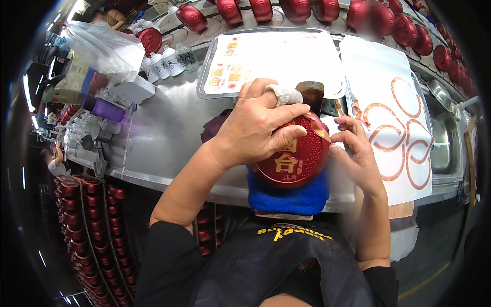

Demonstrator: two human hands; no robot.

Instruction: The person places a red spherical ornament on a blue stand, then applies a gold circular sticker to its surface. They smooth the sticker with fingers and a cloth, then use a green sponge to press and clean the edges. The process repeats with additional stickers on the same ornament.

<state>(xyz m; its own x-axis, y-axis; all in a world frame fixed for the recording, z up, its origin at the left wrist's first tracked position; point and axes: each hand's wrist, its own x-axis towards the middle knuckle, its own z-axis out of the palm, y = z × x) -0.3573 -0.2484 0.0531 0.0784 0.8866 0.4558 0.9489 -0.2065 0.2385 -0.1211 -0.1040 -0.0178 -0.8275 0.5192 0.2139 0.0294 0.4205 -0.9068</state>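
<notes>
A round, flattened red bottle (312, 162) with a dotted face and gold lettering rests on a folded blue cloth (289, 192) in front of me. My left hand (258, 120) lies over its upper left side, with a white cloth (284, 95) tucked in the curled fingers. The left thumb and forefinger reach across the dotted face. Along the bottle's upper right rim runs a curved orange-gold decal strip (319, 128), partly lifted. Thumb and fingers of my right hand (355, 148) close at its lower end. Behind the bottle stands a dark brown block-like piece (310, 92).
A white tray (200, 84) with decal sheets lies behind my hands. At right, a white sheet (376, 66) bears ring-shaped decals, beside a metal sink (447, 146). Several red bottles (263, 9) line the far conveyor. White squeeze bottles (171, 61) and a purple bottle (105, 108) stand left.
</notes>
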